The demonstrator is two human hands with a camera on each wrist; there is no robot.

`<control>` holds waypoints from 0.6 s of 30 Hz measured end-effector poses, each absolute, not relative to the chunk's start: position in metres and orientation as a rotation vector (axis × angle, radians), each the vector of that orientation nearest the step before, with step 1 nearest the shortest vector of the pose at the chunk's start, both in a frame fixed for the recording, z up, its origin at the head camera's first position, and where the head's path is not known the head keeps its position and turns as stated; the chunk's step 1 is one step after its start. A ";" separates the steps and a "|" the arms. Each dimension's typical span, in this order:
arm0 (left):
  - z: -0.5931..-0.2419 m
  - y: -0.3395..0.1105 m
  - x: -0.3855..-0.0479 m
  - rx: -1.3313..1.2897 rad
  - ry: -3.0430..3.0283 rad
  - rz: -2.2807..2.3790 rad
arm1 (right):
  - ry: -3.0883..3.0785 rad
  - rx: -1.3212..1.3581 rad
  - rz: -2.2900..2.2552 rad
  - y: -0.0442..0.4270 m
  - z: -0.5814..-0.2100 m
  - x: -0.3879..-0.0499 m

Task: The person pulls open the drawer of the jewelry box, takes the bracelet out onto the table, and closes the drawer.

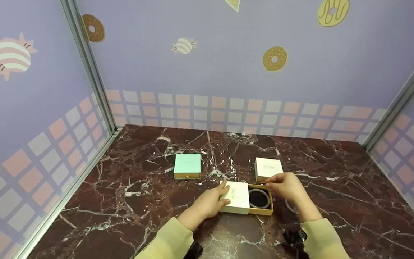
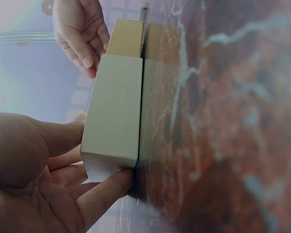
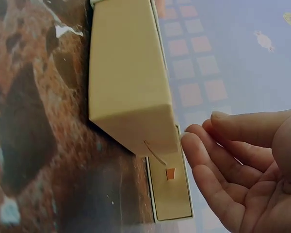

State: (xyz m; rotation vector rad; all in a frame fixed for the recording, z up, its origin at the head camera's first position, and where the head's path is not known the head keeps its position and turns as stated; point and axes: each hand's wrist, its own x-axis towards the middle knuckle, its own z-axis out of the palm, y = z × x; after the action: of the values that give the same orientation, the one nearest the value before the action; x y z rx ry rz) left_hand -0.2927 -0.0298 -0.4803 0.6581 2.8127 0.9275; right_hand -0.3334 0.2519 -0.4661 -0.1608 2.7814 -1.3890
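Note:
A white drawer box (image 1: 236, 197) lies on the marble table with its gold inner drawer (image 1: 262, 211) pulled out to the right. Inside the drawer a pale bangle (image 1: 260, 207) rests on black padding. My left hand (image 1: 207, 202) grips the closed end of the white sleeve, thumb and fingers on its sides, as the left wrist view shows. By the drawer's far right corner is my right hand (image 1: 286, 187), fingers loosely bent. In the right wrist view nothing sits between those fingers, and a small ribbon tab (image 3: 153, 153) hangs from the drawer front.
A second white box (image 1: 268, 167) stands just behind the drawer, near the right hand. A mint-green box (image 1: 187, 164) sits further left. Partly hidden by the right wrist, a clear ring (image 1: 289, 207) lies on the table (image 1: 138, 223). Patterned walls (image 1: 228, 72) enclose the back and sides.

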 end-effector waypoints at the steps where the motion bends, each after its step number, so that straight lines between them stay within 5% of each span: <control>1: -0.481 -0.030 -0.293 0.649 2.803 0.940 | 2.809 -0.175 -1.362 0.251 -0.466 -0.333; 18: -0.485 -0.029 -0.296 0.626 2.814 0.924 | 3.138 -0.390 -0.832 0.219 -0.472 -0.322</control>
State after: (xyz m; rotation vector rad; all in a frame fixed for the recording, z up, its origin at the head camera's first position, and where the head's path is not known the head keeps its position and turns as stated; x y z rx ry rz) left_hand -0.2963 -0.0287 -0.4853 0.6265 2.8138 0.9244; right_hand -0.3224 0.2191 -0.4719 -0.3903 3.1377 -0.8320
